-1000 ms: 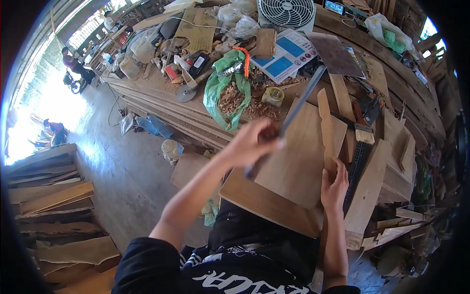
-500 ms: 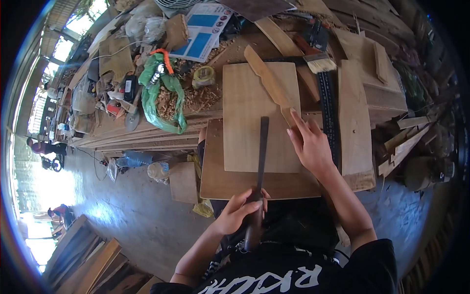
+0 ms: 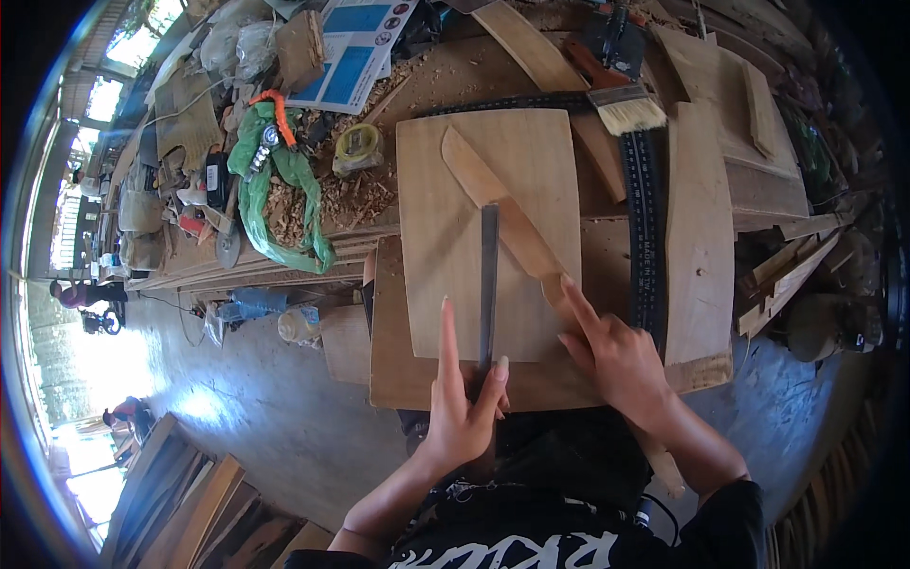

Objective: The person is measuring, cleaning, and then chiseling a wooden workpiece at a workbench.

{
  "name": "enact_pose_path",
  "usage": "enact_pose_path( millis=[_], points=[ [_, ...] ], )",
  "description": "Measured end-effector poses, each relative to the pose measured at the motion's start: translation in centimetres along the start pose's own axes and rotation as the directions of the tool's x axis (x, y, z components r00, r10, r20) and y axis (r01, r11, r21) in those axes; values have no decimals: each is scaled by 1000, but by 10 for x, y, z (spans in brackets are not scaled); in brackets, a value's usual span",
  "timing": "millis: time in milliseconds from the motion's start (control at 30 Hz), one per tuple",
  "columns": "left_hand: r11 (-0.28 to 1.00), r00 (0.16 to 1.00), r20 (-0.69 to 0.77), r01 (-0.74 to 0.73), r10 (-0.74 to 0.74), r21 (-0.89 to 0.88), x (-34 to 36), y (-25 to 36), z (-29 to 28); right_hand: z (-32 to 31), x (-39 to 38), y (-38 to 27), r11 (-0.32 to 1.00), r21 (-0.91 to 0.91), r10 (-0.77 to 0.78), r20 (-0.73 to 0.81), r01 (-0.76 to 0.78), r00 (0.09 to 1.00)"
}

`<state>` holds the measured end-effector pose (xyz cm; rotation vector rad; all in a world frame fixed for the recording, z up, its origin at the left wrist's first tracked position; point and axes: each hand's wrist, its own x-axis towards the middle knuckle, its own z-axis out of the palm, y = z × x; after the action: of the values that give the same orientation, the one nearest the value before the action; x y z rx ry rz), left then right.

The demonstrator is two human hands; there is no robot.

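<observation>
My left hand (image 3: 464, 403) is around a long, flat, dark metal file (image 3: 489, 275), its index finger and thumb stretched out. The file points away from me, its handle mostly hidden below the hand. Its tip meets the left edge of a knife-shaped piece of wood (image 3: 507, 213); whether the two touch I cannot tell. My right hand (image 3: 626, 365) grips the near end of that wooden piece, index finger laid along it. The piece slants to the far left over a pale rectangular board (image 3: 436, 284), which lies on a browner board (image 3: 393, 379) before me.
Right of the boards are a black ruled strip (image 3: 645, 247), a paintbrush (image 3: 630, 112) and a plank (image 3: 697, 237). At left lie a green plastic bag (image 3: 256, 213), a yellow tape roll (image 3: 358, 150) and wood shavings (image 3: 365, 199). Two people are far off at left.
The file has moved forward, up to the knife-shaped wood. My left index finger has stretched out. My right hand and the wooden piece have come nearer to me.
</observation>
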<state>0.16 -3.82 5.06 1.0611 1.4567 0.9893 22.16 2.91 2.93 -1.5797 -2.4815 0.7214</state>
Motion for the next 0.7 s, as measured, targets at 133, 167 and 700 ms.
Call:
enact_pose_path(
  millis=[133,167,700],
  points=[
    [997,1000,28,11,-13,74,-1,-2,1,2,11,-3,982,58,-145,-361,177,921],
    [995,999,37,21,-24,95,-2,-3,0,1,15,-4,982,30,-161,-364,185,917],
    [902,994,33,-112,108,417,2,2,12,15,90,-15,967,-30,-249,-320,253,914]
  ],
)
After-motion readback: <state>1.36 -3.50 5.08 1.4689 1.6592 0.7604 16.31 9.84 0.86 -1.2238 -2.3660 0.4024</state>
